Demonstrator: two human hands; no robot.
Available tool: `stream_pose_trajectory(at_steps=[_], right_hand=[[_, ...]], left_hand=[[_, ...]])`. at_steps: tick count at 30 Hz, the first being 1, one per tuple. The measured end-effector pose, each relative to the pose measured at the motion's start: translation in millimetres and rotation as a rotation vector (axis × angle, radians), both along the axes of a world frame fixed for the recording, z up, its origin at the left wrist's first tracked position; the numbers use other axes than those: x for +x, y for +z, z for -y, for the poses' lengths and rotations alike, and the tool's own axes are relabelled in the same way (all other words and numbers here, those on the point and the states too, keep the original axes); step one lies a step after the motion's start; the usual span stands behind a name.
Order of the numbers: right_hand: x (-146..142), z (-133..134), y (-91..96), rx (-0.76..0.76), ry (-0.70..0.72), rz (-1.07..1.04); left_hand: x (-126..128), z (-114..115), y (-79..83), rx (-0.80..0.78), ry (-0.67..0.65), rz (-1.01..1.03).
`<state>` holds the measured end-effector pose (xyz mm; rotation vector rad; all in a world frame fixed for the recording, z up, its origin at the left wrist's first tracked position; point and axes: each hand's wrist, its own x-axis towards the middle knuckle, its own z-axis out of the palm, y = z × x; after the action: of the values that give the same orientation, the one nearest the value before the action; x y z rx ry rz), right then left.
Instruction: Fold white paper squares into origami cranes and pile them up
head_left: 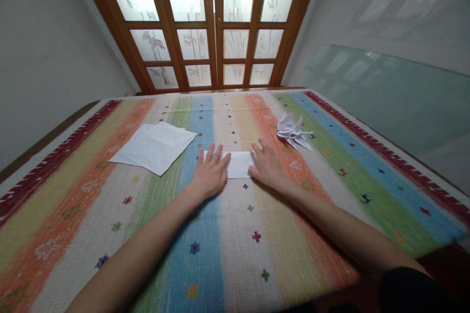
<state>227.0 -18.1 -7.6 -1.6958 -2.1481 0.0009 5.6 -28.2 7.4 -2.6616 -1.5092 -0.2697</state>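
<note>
A white folded sheet of paper point(240, 165) lies flat on the striped tablecloth in front of me, its long side running left to right. My left hand point(211, 172) rests on its left end, fingers spread and pointing away from me. On the right end lies my right hand point(269, 162), its fingers also apart and pressing down on the paper. Both palms cover the paper's ends, so only its middle shows. Neither hand grips anything.
Several white paper sheets point(154, 146) lie loosely stacked at the left. Folded paper cranes point(293, 132) sit in a cluster at the right. The striped tablecloth point(242, 264) covers the table. Wooden doors with frosted panes point(216, 24) stand behind, with walls on both sides.
</note>
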Motion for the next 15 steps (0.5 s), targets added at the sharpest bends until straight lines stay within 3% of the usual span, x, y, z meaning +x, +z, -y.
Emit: stream_pose_trajectory(at_steps=[4,6,15], right_hand=[[-10,-10,-3.7,-0.073,0.337,0.152],[-14,-14,-6.8,-0.140,0.434,0.190],[9,-4,-13.1,-0.193,0.442,0.205]], left_hand=[[6,-9,-8.9,-0.185,-0.052,-0.050],[6,-10,-13.4,-0.203,-0.040,-0.030],[-11,-12,-12.7,-0.227,0.049,-0.010]])
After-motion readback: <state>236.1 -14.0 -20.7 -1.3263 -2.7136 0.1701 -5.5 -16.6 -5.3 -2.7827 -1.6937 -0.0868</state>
